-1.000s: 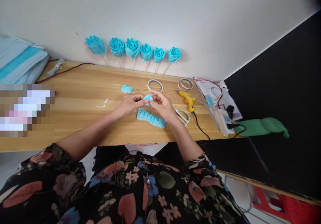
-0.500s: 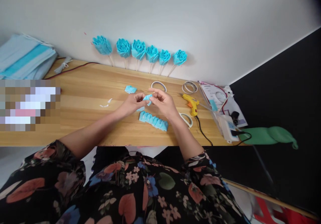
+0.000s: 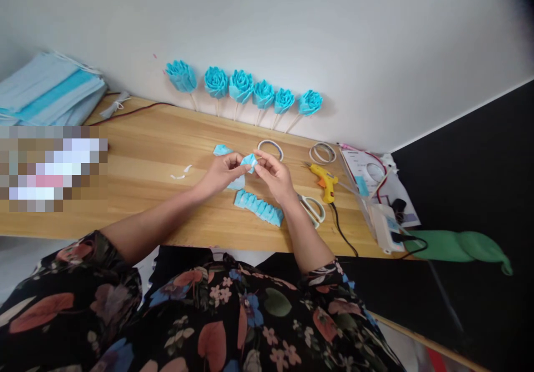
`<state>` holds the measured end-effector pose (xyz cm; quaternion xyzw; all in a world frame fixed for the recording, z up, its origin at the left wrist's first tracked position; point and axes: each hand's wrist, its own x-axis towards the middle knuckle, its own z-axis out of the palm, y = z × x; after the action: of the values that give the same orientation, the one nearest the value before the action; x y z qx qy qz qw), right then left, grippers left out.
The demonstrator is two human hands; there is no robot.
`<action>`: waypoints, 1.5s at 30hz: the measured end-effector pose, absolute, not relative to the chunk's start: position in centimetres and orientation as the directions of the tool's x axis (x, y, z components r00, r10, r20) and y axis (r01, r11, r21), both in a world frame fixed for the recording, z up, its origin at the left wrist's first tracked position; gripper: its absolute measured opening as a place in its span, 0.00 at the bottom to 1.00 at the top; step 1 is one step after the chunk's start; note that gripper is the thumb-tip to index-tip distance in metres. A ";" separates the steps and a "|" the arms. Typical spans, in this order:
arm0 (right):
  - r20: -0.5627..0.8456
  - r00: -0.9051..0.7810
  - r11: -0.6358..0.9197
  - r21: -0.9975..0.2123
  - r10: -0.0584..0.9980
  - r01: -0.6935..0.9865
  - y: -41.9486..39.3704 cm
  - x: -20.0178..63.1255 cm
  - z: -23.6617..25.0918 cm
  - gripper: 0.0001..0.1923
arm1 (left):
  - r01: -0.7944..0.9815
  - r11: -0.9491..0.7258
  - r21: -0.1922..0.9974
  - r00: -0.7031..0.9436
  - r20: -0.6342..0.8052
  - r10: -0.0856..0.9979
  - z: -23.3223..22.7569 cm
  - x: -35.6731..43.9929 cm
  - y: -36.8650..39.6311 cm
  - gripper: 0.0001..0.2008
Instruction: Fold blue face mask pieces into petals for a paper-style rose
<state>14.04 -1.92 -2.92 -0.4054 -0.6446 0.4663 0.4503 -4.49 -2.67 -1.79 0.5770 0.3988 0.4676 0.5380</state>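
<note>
Between my two hands, above the wooden table, is a small folded blue petal piece. My left hand pinches its left side, and my right hand pinches the right side. A flat blue piece lies partly hidden below the left fingers, and another blue piece rests just beyond that hand. Nearer to me lies an overlapping row of folded blue petals. White-handled scissors lie partly under my right forearm.
Several blue flowers on sticks lean against the wall. Tape rolls and a yellow glue gun lie to the right, near a white power strip and a green pouch. Blue face masks are stacked at the left; white scraps lie nearby.
The whole view has shifted, with the table's things appearing slightly farther right. The blue petal in my hands is turned a little and shows more of its surface between the fingers.
</note>
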 end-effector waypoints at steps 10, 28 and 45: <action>0.212 -0.264 0.258 -0.954 0.941 0.155 -2.2 14.0 -2.7 0.22 | -0.036 -0.110 0.993 0.199 0.115 0.973 -1.0 -5.0 -2.5 0.12; 0.204 -0.213 0.232 -0.966 0.956 0.114 -2.3 13.5 -3.1 0.25 | -0.096 -0.024 0.995 0.316 0.053 0.947 -1.2 -4.9 -2.6 0.16; 0.173 -0.262 0.189 -0.981 0.949 0.036 -2.3 13.4 -2.8 0.28 | 0.049 -0.047 0.998 0.412 0.023 0.911 -2.4 -4.6 -2.5 0.13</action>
<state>13.38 -2.32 -2.77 -0.3977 -0.6195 0.4974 0.4589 -4.59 -2.52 -2.35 0.6172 0.3888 0.3776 0.5703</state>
